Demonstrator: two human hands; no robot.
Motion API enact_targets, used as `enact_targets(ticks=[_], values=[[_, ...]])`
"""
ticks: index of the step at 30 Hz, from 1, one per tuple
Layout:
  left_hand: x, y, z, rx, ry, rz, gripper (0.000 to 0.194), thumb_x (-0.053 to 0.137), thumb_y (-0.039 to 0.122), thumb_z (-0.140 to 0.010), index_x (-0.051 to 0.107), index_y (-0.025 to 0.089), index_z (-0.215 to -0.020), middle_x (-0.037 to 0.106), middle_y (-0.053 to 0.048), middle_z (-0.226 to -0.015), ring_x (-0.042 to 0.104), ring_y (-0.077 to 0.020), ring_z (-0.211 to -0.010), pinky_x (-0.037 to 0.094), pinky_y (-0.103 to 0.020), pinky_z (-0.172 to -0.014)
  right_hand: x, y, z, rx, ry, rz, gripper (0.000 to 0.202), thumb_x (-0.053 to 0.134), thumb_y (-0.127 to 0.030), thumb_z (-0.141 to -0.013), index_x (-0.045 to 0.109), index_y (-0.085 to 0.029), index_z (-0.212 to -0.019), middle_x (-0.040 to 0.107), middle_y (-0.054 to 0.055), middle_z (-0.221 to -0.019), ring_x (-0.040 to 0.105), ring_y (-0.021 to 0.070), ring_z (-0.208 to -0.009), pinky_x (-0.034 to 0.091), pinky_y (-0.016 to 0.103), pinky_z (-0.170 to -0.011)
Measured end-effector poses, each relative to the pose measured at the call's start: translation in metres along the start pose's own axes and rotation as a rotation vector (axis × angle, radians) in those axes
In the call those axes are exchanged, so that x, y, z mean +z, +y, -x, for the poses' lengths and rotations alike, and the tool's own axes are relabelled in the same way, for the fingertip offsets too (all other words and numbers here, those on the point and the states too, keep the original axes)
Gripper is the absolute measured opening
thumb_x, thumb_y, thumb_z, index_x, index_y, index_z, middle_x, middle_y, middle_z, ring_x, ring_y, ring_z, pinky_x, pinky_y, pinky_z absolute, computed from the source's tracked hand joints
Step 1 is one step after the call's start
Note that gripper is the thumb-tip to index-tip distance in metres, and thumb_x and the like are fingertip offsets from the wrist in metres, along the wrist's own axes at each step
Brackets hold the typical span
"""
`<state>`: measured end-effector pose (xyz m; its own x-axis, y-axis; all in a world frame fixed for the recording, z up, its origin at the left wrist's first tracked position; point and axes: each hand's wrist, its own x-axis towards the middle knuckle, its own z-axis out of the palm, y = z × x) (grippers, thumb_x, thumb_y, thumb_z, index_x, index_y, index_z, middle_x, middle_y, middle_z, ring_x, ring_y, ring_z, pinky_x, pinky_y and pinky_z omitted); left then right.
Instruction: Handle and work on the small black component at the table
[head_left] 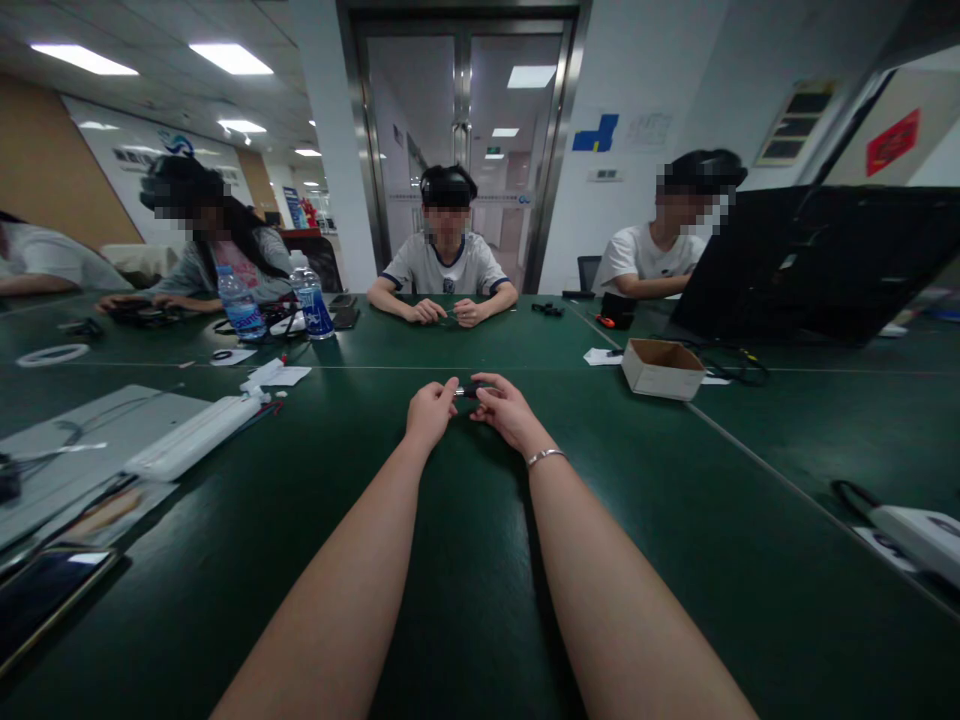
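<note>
Just above the green table (465,560), my two hands meet over a small black piece with a silver metal end (468,391). Its exact kind is too small to make out. My left hand (430,415) pinches the silver end between thumb and fingers. From the other side, my right hand (508,412) has its thumb and fingers closed on the black part, and its lower fingers are curled. A silver bracelet (546,457) circles my right wrist. Parts of the piece are hidden behind my fingertips.
Across the table sits a person (447,262) with both hands together. Two water bottles (313,305) stand at the back left. An open cardboard box (661,370) and a black monitor (814,260) are at right. A phone (56,600) and a white power strip (196,438) lie left.
</note>
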<state>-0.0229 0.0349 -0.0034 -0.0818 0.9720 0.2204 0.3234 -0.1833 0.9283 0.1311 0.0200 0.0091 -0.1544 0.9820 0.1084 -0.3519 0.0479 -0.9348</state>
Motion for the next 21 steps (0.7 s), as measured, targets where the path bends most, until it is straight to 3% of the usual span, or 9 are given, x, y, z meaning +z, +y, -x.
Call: enact_targets(ticks=[14, 21], values=[[-0.004, 0.011, 0.005, -0.050, 0.017, -0.046, 0.054, 0.043, 0.061, -0.087, 0.051, 0.020, -0.052, 0.050, 0.000, -0.043, 0.047, -0.0143, -0.043, 0.035, -0.027, -0.051, 0.000, -0.004, 0.002, 0.016, -0.062, -0.013, 0.032, 0.080, -0.026, -0.071, 0.066, -0.020, -0.099, 0.062, -0.004, -0.069, 0.054, 0.0066, -0.049, 0.056, 0.024, -0.058], [-0.002, 0.003, 0.002, 0.036, 0.010, 0.044, 0.048, 0.049, 0.061, -0.083, 0.055, 0.019, -0.060, 0.053, 0.001, -0.050, 0.049, -0.0126, -0.048, 0.034, -0.024, -0.050, 0.003, -0.003, 0.000, 0.034, -0.003, -0.044, 0.042, 0.085, -0.042, -0.064, 0.062, -0.016, -0.088, 0.057, -0.005, -0.051, 0.053, 0.0088, -0.044, 0.053, 0.023, -0.054]])
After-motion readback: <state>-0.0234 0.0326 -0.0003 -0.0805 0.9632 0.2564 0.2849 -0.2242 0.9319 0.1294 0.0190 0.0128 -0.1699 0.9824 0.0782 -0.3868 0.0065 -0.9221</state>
